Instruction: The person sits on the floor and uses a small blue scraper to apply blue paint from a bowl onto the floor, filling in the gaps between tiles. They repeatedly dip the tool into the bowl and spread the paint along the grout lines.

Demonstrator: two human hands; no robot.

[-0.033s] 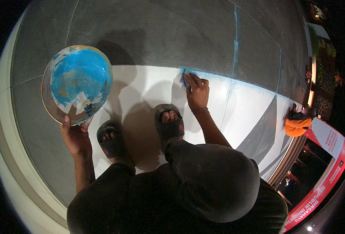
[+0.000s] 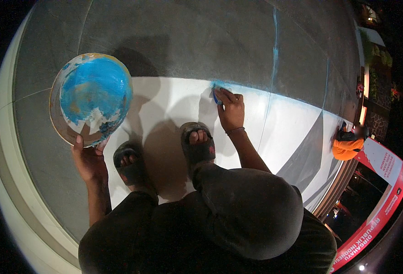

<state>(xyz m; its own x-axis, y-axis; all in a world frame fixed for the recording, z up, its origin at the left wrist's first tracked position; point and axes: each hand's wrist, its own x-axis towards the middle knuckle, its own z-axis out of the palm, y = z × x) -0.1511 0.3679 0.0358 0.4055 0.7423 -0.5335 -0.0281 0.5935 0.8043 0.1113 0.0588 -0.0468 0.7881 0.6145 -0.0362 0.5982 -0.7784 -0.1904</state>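
My left hand (image 2: 89, 160) grips the near rim of a round, shallow plate (image 2: 57, 123) smeared with bright blue paint (image 2: 96, 82), thumb on top. Bare whitish and brownish patches show on it near my thumb. My right hand (image 2: 232, 112) is closed on a small blue paint applicator (image 2: 217, 97), whose exact kind the fingers hide. Its tip is at the border between the white painted floor (image 2: 251, 114) and the dark grey floor (image 2: 201, 41), where faint blue paint marks the edge.
My sandalled feet (image 2: 199, 144) stand on the white area. Blue lines (image 2: 275, 50) cross the grey floor. A pale curved ledge (image 2: 10, 150) runs along the left. At the far right a person in orange (image 2: 346, 148) is low to the floor, near a red and white banner (image 2: 384, 210).
My right hand has shifted slightly, and the blue applicator is now turned and drawn a little back from the border. The plate has barely moved.
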